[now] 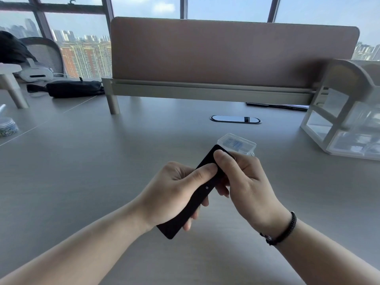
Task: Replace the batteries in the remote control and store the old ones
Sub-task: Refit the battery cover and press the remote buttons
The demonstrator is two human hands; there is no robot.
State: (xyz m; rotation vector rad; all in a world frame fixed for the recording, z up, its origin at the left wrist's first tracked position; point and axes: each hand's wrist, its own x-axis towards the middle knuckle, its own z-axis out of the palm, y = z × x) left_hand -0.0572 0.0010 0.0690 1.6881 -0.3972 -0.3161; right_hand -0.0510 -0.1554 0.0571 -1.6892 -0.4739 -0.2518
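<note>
A slim black remote control (pixel 197 198) is held back side up above the grey desk (pixel 102 171), tilted from lower left to upper right. My left hand (pixel 172 192) wraps its lower half, thumb pressed on the back cover. My right hand (pixel 244 182) grips the upper end, thumb on the cover beside the left thumb. Just beyond the remote lies a small clear plastic box (pixel 238 144) with blue-labelled batteries inside, partly hidden by my right hand. The remote's cover looks closed; no loose batteries show.
A white tiered organiser with clear drawers (pixel 345 124) stands at the right. A pink desk divider (pixel 226 56) spans the back, with a cable port (pixel 235 119) before it. A black pouch (pixel 74 88) and a clear jar (pixel 8 126) sit at the left.
</note>
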